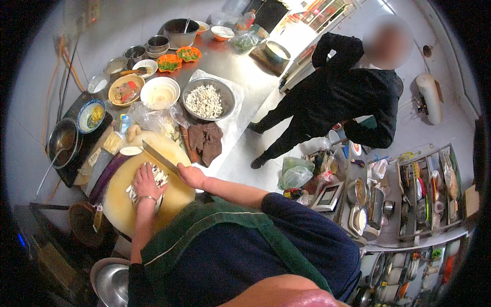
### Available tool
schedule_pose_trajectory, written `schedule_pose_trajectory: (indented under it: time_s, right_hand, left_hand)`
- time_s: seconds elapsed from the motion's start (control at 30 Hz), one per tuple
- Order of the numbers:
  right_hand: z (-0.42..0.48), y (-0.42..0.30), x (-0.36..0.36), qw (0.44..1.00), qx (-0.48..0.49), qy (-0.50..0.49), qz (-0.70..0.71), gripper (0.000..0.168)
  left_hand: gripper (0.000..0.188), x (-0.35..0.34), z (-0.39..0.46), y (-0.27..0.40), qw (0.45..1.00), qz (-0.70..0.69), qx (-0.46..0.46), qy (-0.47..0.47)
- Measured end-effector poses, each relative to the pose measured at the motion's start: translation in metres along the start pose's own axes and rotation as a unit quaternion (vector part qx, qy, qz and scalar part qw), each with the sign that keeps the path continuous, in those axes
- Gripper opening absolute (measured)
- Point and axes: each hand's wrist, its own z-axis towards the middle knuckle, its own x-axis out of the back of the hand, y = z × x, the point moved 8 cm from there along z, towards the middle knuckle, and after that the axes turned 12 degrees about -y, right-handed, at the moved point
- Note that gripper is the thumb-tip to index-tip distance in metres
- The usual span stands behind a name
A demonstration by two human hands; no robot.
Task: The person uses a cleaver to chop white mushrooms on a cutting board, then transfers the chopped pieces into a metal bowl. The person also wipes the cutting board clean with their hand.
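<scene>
My left hand (pixel 145 182) lies spread over a pile of cut eggplant strips (pixel 160 177), pale with dark purple skin edges. The strips rest on a thick round yellowish chopping board (pixel 119 195). In my right hand (pixel 191 175) is the handle of a cleaver (pixel 157 154). Its blade points away from me over the board's far part, just beyond the strips. A cut purple eggplant (pixel 109 172) lies along the board's left edge, its white cut face (pixel 131 151) toward the far side.
Beyond the board sit a steel bowl of white diced pieces (pixel 207 100), a brown cloth (pixel 207 142), a plastic bag (pixel 149 115) and a white bowl (pixel 160 92). A wok with a ladle (pixel 63 144) stands at left. Another person (pixel 345 84) stands right of the steel table (pixel 230 61).
</scene>
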Motion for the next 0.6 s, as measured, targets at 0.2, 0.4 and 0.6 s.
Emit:
schedule_pose_trajectory:
  time_s: [0.2,0.4,0.6]
  right_hand:
    - [0.0012,0.0028,-0.0014,1.000,-0.015,-0.010,0.001,0.024]
    - [-0.0011,-0.0004,0.0010,0.999,-0.025,-0.023,-0.004,0.025]
    - [-0.0006,0.0004,-0.0012,0.999,-0.027,-0.026,-0.018,0.025]
  left_hand:
    - [0.095,0.0021,-0.0020,-0.0028,0.998,-0.001,-0.003,0.061]
    - [0.095,0.0033,-0.0004,-0.0032,0.998,-0.019,0.003,0.056]
    - [0.096,0.0011,-0.0005,-0.0043,0.999,-0.009,0.014,0.048]
